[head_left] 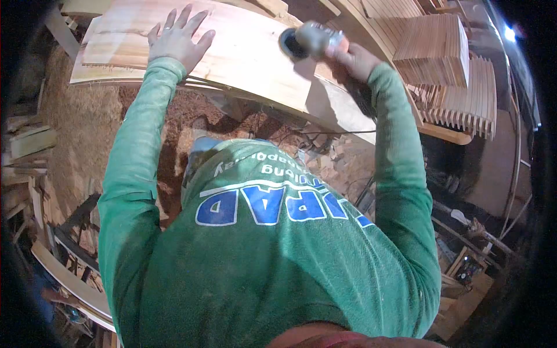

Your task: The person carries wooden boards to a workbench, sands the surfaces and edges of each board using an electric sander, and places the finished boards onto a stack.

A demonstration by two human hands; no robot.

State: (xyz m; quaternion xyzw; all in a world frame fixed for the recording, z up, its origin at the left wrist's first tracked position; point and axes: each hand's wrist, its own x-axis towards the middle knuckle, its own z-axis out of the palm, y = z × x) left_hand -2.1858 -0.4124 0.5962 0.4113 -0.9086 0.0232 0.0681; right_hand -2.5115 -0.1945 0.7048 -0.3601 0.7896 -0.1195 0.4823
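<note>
A wide, pale wooden board [249, 52] lies across the work surface in front of me, with another board edge showing beneath it. My left hand [178, 42] rests flat on the board's left part, fingers spread, a ring on one finger. At the board's right end, my right hand [357, 60] is closed around an angle grinder [318, 39], which is blurred by motion. Its dark round disc [292, 43] faces the board at the right end; whether it touches the wood I cannot tell.
Stacked slatted wooden pieces [432, 49] stand at the right, beyond my right arm. Sawdust [87, 133] and wood scraps [331, 165] cover the floor below the board. A dark cord [333, 132] runs near my right forearm. More timber offcuts [32, 142] lie at the far left.
</note>
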